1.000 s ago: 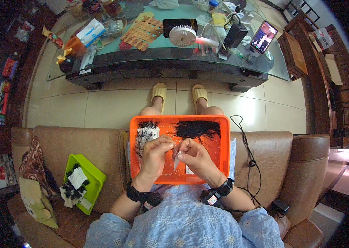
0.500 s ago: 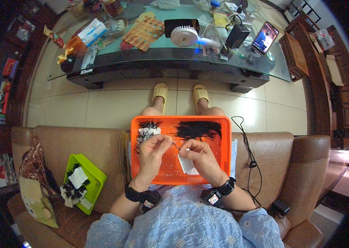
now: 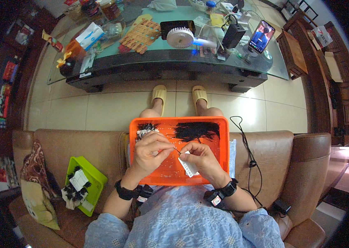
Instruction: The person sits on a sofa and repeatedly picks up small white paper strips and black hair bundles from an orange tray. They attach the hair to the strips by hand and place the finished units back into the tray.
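An orange tray (image 3: 226, 165) rests on my lap. Over its middle, my left hand (image 3: 149, 152) is closed in a pinch, fingertips at one end of a short thin black strand (image 3: 178, 151). The strand's other end is pinched by my right hand (image 3: 201, 159). A small white card (image 3: 189, 166) with a row of marks along one edge lies under my right fingers; whether they grip it is unclear. At the tray's far right is a bundle of thin black strands (image 3: 197, 130). Behind my left hand, a white piece with black strands (image 3: 144, 131) is partly hidden.
Tiny white beads dot the tray floor. On the sofa to my left sits a green tray (image 3: 100, 180) holding black strands and white cards. A black cable (image 3: 246, 153) runs along the right seat. Ahead, a glass table (image 3: 112, 62) carries a white fan (image 3: 180, 38) and a phone (image 3: 261, 37).
My left hand has turned and come slightly nearer to me, its fingertips lower. My right hand stays almost in place, and the card has shifted a little. The whole view has tilted slightly.
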A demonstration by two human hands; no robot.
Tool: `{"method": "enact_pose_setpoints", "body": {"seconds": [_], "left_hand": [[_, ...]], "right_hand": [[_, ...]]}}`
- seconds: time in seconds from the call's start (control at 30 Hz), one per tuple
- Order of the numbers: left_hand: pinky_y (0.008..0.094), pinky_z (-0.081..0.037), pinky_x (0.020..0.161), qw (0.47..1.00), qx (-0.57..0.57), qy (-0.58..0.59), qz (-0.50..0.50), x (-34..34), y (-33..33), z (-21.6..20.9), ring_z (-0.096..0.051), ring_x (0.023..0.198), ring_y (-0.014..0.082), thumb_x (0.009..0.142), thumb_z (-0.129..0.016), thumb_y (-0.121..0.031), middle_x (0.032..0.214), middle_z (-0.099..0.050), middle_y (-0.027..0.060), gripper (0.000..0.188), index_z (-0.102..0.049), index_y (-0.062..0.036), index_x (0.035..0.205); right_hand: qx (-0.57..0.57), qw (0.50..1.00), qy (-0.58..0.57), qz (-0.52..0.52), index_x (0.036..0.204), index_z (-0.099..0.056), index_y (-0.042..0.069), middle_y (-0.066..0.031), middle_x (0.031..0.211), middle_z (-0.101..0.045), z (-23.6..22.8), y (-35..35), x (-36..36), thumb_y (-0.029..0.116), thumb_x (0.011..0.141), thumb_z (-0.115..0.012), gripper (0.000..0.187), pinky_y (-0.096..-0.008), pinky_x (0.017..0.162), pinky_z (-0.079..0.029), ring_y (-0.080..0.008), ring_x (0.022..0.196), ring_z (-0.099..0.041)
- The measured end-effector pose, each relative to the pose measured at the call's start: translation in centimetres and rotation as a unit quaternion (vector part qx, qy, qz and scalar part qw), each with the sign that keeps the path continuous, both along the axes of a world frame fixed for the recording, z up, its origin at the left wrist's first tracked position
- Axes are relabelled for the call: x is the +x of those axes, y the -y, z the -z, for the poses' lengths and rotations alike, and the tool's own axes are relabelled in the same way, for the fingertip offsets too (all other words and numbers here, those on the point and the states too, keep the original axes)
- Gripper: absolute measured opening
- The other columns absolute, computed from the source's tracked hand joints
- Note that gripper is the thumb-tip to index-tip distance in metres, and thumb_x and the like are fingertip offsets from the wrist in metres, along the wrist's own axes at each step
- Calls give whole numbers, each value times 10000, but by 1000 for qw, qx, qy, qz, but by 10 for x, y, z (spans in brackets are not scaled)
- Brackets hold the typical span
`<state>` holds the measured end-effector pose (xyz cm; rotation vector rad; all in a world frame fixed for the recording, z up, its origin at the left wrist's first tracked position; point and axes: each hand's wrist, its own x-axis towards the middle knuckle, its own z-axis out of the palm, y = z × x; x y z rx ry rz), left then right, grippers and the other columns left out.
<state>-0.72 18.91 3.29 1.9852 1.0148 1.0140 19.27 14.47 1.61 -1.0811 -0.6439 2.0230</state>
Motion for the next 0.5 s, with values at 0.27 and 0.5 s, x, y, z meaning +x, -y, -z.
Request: {"method": "enact_pose_setpoints", "body": {"seconds": [0.27,0.5], "left_hand": [[336,-484,706,999,10,-19,-26,17,10,2,-618,743,220,679,-708,58,779,-641,76,126,-660,-24,763],[299,-485,681,986,-166,27,-8,14,12,-1,-631,746,195,791,-680,-23,783,-643,98,46,-661,19,797]], "right_hand": [[-58,987,-119,86,976,-691,70,-1,828,-666,-1,0,-1,75,881,-648,104,-230,631,-487,-88,705,-617],[296,933,204,24,914,-697,-4,-45,814,-650,-6,-10,4,-8,829,-654,96,-259,708,-453,-137,776,-580]]}}
